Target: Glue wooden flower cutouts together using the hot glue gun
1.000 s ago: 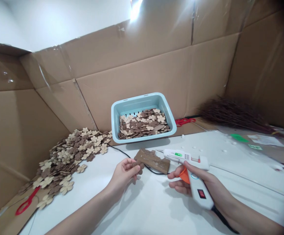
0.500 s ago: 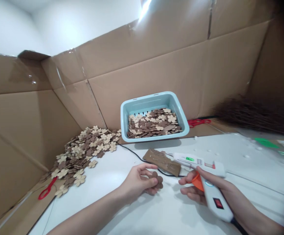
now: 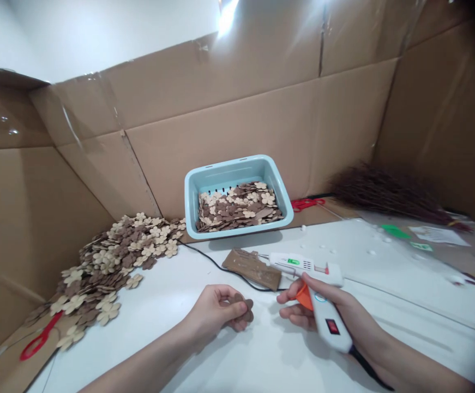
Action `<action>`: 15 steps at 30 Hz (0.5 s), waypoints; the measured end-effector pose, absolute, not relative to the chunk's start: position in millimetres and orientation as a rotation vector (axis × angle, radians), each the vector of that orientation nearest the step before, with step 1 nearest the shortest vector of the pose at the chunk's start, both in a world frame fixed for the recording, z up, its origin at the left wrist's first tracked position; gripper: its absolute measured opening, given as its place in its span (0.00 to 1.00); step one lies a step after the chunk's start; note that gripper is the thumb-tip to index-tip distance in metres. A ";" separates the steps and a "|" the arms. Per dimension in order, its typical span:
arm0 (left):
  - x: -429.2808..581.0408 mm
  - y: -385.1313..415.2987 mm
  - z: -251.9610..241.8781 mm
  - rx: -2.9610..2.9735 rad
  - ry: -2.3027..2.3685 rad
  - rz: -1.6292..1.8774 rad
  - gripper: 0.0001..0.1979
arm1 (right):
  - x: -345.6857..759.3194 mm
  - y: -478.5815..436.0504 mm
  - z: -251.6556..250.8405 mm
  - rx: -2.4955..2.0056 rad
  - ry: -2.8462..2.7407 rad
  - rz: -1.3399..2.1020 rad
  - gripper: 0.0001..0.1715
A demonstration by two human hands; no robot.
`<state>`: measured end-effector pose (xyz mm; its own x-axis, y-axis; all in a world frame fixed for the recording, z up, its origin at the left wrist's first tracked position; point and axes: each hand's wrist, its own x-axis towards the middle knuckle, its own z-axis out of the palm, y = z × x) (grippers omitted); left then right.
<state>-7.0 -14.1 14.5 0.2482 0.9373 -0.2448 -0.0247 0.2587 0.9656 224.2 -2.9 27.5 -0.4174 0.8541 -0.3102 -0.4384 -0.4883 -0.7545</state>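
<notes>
Between the thumb and fingers of my left hand (image 3: 220, 310) is a brown flower cutout (image 3: 248, 310), partly covered by the fingers. My right hand (image 3: 335, 305) is wrapped round the handle of a white hot glue gun (image 3: 302, 266) with an orange trigger (image 3: 304, 298). The gun's nozzle points left, above a glue-smeared brown block (image 3: 253, 270) lying on the white table. A gap separates my two hands.
A pale blue basket (image 3: 237, 234) of brown and cream flower cutouts stands at the back. More cutouts form a pile (image 3: 118, 251) on the left, with red-handled scissors (image 3: 41, 337) by it. Other red scissors (image 3: 308, 203) and dark twigs (image 3: 384, 191) lie back right. A black cord crosses the table.
The view has turned to the right, so everything sits further left in it. The fingers of my left hand have closed in more around the flower cutout. My right hand still holds the glue gun.
</notes>
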 end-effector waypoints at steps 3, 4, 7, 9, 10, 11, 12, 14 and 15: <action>-6.1 -14.0 11.7 1.100 1.129 0.885 0.21 | 224.3 -2.9 27.2 -0.882 -0.739 1.991 0.19; -5.8 -13.9 10.6 1.105 1.137 0.885 0.21 | 224.3 -3.2 27.1 -0.881 -0.739 1.992 0.19; -8.3 -11.1 12.8 1.128 1.168 0.892 0.21 | 224.4 -4.1 27.3 -0.870 -0.748 1.981 0.18; -19.0 -4.8 24.8 1.202 1.197 0.914 0.20 | 224.5 -4.2 27.8 -0.853 -0.762 1.974 0.18; -28.9 0.6 35.0 1.272 1.228 0.937 0.20 | 224.5 -4.0 28.2 -0.842 -0.767 1.972 0.18; -42.0 7.6 47.8 1.366 1.276 0.963 0.19 | 224.6 -3.7 28.6 -0.834 -0.769 1.971 0.18; -58.2 16.3 62.7 1.474 1.371 1.005 0.19 | 224.6 -3.3 29.1 -0.830 -0.768 1.970 0.17; -97.2 37.5 96.1 1.663 1.650 1.219 0.19 | 224.8 -2.4 29.8 -0.823 -0.761 1.970 0.17; -118.1 49.1 113.0 1.713 1.880 1.304 0.19 | 224.8 -1.9 30.0 -0.823 -0.757 1.971 0.17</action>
